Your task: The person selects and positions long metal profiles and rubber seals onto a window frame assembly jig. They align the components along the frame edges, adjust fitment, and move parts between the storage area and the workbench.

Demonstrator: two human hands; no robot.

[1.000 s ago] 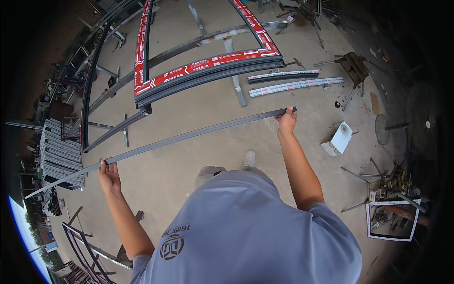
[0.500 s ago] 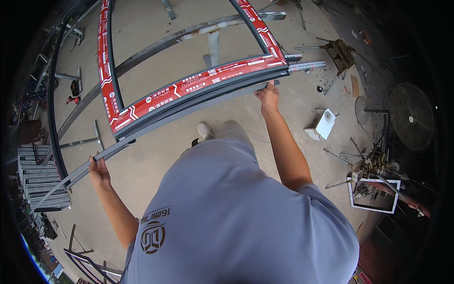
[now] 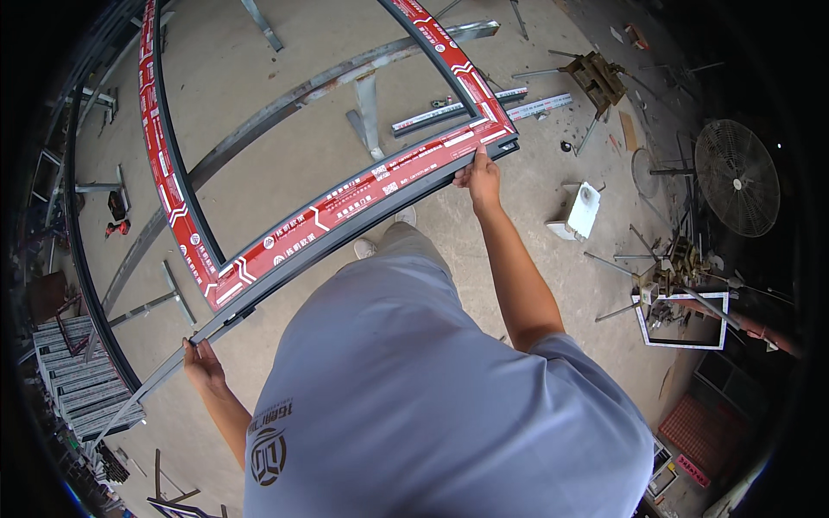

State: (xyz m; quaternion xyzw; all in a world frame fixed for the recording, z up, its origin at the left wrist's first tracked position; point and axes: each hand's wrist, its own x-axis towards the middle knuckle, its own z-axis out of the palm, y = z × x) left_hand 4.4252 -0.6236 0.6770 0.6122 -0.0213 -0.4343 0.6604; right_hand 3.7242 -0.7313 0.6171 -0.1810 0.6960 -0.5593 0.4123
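**Long grey strip held against the red-taped frame**

You hold a long grey metal strip at both ends, and it lies along the outer edge of the near rail of the large frame wrapped in red film. Whether strip and rail touch along the whole length is hard to tell, since the lens bends both.

Your right hand grips the far end just beside the frame's corner, fingers curled over the strip's edge; the fingertips are hidden behind the metal. Your left hand closes on the strip near its lower end, thumb on top. The strip runs on past that hand toward a stack of grey profiles, and its tip is lost there.

Your grey shirt covers most of your legs; one pale shoe peeks out on the concrete floor. The frame's far side is cut off by the top edge. To the right stand a floor fan and a small white-edged frame, amid clutter too dark to make out.
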